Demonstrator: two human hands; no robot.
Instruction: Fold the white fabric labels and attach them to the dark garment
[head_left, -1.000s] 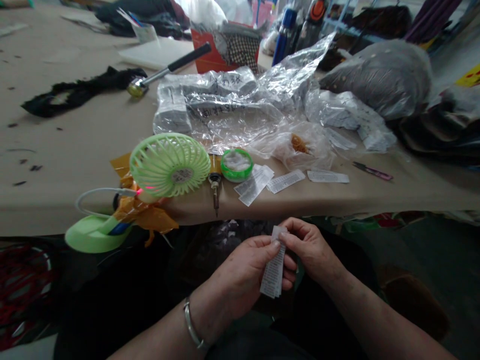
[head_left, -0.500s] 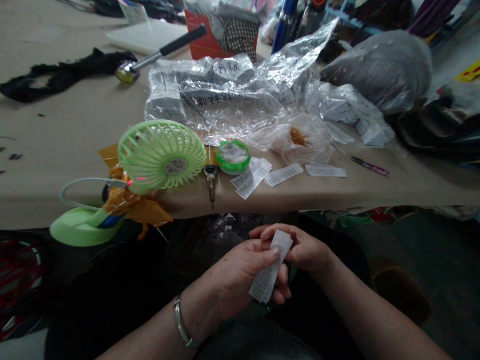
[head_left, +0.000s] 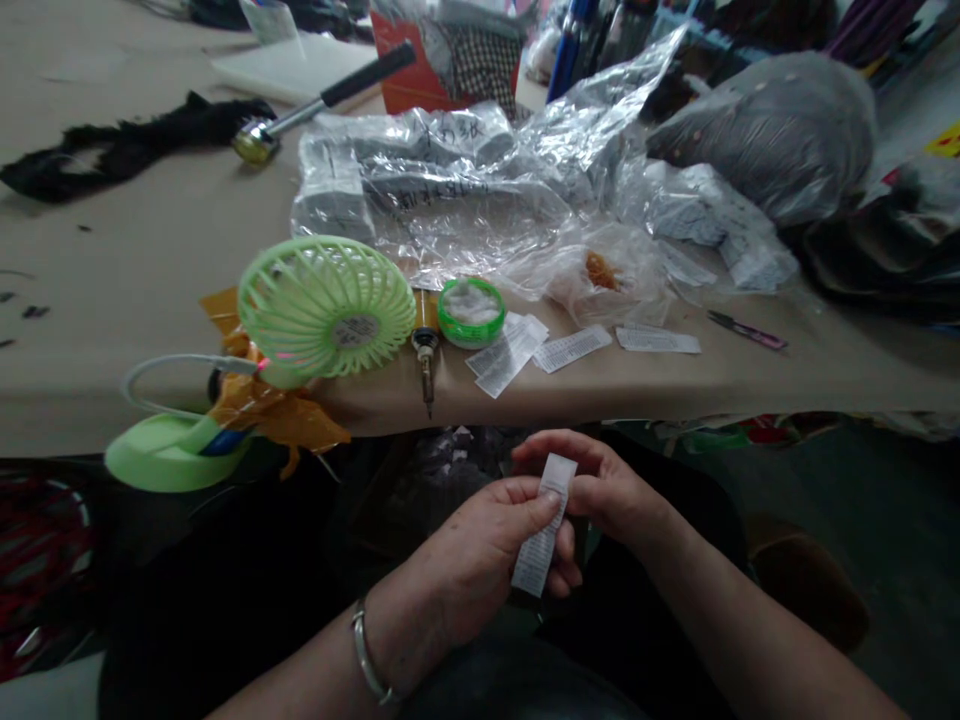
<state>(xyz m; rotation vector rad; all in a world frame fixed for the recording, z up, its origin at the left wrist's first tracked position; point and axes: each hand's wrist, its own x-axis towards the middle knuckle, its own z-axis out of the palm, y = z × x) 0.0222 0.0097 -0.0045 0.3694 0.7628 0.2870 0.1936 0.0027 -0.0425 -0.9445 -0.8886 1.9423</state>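
Observation:
Below the table edge, over my lap, my left hand [head_left: 487, 545] and my right hand [head_left: 604, 485] both pinch a small stack of white printed labels [head_left: 541, 530]. The left thumb and fingers grip its middle; the right fingers close on its upper end. More loose labels [head_left: 510, 355] lie on the table edge just above my hands, beside a round green tin [head_left: 470, 312] and a soldering-iron-like tool [head_left: 425, 350].
A green desk fan [head_left: 326, 310] on a taped stand hangs over the front edge at left. Clear plastic bags of label bundles [head_left: 450, 195] fill the middle, with a hammer [head_left: 315, 100], black fabric [head_left: 127, 145], small snips [head_left: 746, 328] and a grey bagged bundle [head_left: 772, 130].
The label stack has slid slightly shorter and more upright between my fingers; my right hand moved up a little over its top end. The view shifted slightly.

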